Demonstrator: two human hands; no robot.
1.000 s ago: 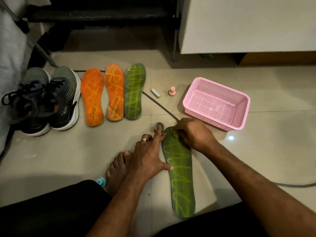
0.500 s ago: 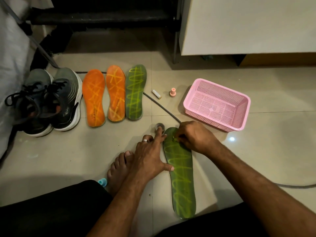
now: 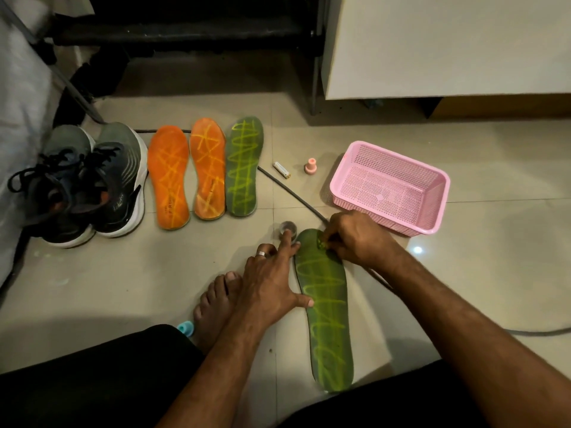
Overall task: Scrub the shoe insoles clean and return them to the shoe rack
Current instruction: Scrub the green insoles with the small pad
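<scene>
Small greenish item pinched in right hand (image 3: 358, 242), pressed on toe end of near green insole (image 3: 327, 313): mostly under curled fingers, too small to tell what it is. Left hand (image 3: 272, 282) fingertip covering part of small round cap (image 3: 286, 226) on floor (image 3: 463, 288); contents can't be made out. Cable (image 3: 296, 197) lost under right hand and forearm, then cut by right edge of view. Blue object (image 3: 186, 328) by bare foot (image 3: 213, 307) half hidden behind dark clothing, unidentifiable. Shoes (image 3: 89, 183) partly in shadow at left; print on orange insoles (image 3: 185, 174) too small to read. Shoe rack (image 3: 185, 26) cropped at top, dark, shelves unclear.
</scene>
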